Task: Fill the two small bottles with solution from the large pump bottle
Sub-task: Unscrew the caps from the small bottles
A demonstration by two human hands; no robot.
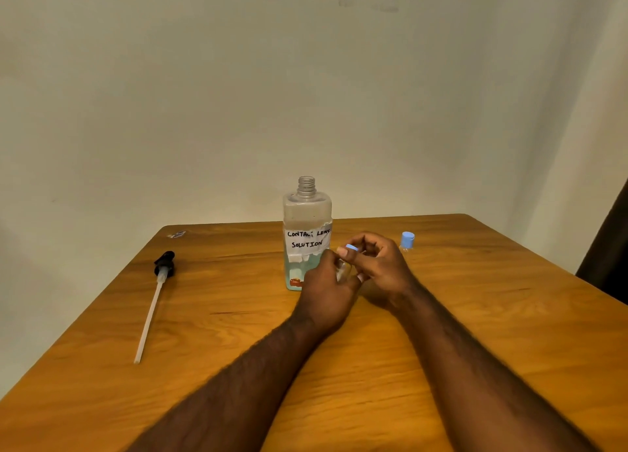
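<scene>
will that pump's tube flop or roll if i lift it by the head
The pump is probably light, top-heavy at its black head. Its thin tube lies straight, so likely fairly stiff. Lying on the table, it could roll if nudged.

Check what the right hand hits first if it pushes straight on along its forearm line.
The small bottle gripped by the left hand: the right hand points left and away, pinching the blue cap at its top. Past them stands the large bottle, though the depth gap is unclear.
</scene>
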